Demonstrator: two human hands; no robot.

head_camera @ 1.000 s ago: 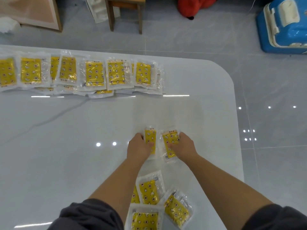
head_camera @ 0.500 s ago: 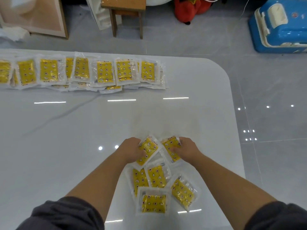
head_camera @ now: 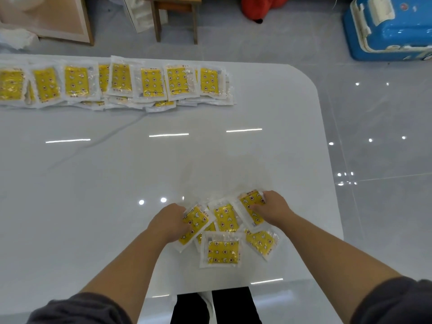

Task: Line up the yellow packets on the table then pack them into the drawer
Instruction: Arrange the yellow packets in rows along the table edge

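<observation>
While both hands are down in the loose heap, the lining-up stage reads as well advanced but not closed.

Head view (the only view).

Row: a long row of yellow packets [head_camera: 149,83] lies along the far side of the white table [head_camera: 93,206], at about 11 o'clock from frame centre, and runs off the left edge. The packets sit side by side, upright in the frame, with neighbours overlapping. More packets peek out under the row's near edge, so it is layered in places. No count is possible because the row is cut off.

Heap: a loose cluster [head_camera: 223,250] sits at 6 o'clock, close to the table's near edge. It holds roughly six packets at mixed angles, overlapping.

Left hand [head_camera: 169,222]: fingers curled round the left side of a tilted packet [head_camera: 195,224], at the cluster's 9 o'clock.

Right hand [head_camera: 272,209]: thumb on top, pinching the end packet [head_camera: 252,208], at the cluster's 1 o'clock.

I cannot tell whether either held packet is lifted clear of the surface.

Judgement: most packets are already lined up. The cluster is what remains of stage one, and the two held packets look like the next to join the row's right end at 12 o'clock. The drawer is not in view. Nothing suggests that packing has begun, so the whole of that stage is probably left.
</observation>
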